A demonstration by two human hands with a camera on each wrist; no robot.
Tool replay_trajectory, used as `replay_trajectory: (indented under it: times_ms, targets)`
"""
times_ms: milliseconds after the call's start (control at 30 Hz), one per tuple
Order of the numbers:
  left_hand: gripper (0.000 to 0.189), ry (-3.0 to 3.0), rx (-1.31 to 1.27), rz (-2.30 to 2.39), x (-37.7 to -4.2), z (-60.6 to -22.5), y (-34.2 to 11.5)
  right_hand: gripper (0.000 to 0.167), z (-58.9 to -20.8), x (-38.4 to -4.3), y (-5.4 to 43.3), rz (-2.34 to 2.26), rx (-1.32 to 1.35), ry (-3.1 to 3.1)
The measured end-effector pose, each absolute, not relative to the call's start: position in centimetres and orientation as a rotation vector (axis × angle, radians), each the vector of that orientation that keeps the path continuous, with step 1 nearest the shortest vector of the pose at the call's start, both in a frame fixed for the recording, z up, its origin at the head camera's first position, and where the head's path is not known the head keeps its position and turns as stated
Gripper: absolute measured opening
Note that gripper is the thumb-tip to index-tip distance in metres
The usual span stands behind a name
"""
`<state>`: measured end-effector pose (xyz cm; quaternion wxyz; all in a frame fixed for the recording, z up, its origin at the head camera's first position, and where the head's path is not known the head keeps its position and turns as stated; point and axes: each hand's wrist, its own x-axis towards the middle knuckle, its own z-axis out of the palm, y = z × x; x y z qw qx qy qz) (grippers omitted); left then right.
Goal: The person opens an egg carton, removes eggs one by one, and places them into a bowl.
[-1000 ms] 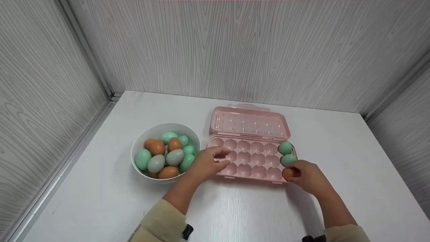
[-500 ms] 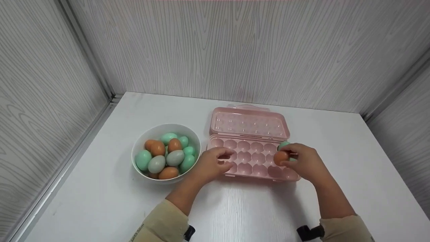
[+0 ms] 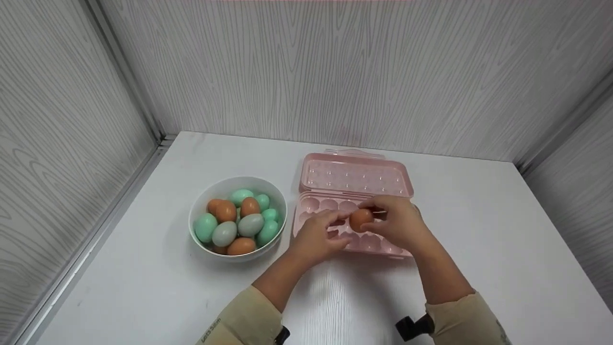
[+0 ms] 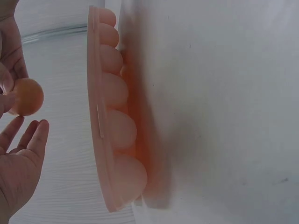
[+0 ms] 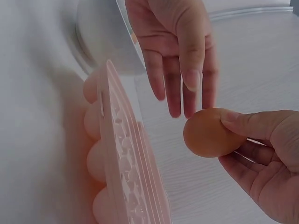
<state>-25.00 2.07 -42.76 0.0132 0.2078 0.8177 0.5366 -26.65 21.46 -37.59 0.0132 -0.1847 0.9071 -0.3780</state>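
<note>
Between thumb and fingers my right hand (image 3: 395, 223) pinches a brown egg (image 3: 361, 220), held above the pink egg carton (image 3: 330, 194). Close on its left, my left hand (image 3: 318, 237) has its fingers extended toward the egg, fingertips right by its surface. In the right wrist view the brown egg (image 5: 212, 133) lies between the right thumb and fingers, the left fingers (image 5: 174, 88) just above it. The left wrist view shows the egg (image 4: 29, 97) over the left fingertips, beside the carton's rounded cups (image 4: 124, 130). My right hand hides the carton's right end.
A white bowl (image 3: 192, 206) of brown, green and grey eggs stands left of the carton. The carton's lid (image 3: 357, 175) is folded back toward the rear panel (image 3: 311, 72). Side walls flank the white table (image 3: 143, 268).
My right hand has lifted the brown egg from the carton's front right cup and carried it left to the middle. My left hand has shifted slightly right, toward the egg.
</note>
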Motion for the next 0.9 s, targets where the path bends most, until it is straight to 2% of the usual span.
replay_trajectory:
  times_ms: [167,433,600,900]
  targets:
    - [0.055,2.55,0.638,1.735,-25.1,-42.7,2.3,0.032,-37.6,-26.5,20.0,-1.201,-0.624,2.81]
    - [0.044,2.627,0.583,1.752,-25.1,-42.6,2.3,0.027,-37.4,-26.2,18.3,-1.185,-0.544,2.832]
    - [0.044,2.647,0.529,1.754,-25.1,-42.5,1.9,0.027,-37.3,-26.0,17.3,-1.161,-0.494,2.851]
    - [0.043,2.64,0.487,1.735,-25.4,-42.3,0.8,0.026,-37.1,-26.0,16.8,-1.237,-0.562,2.807]
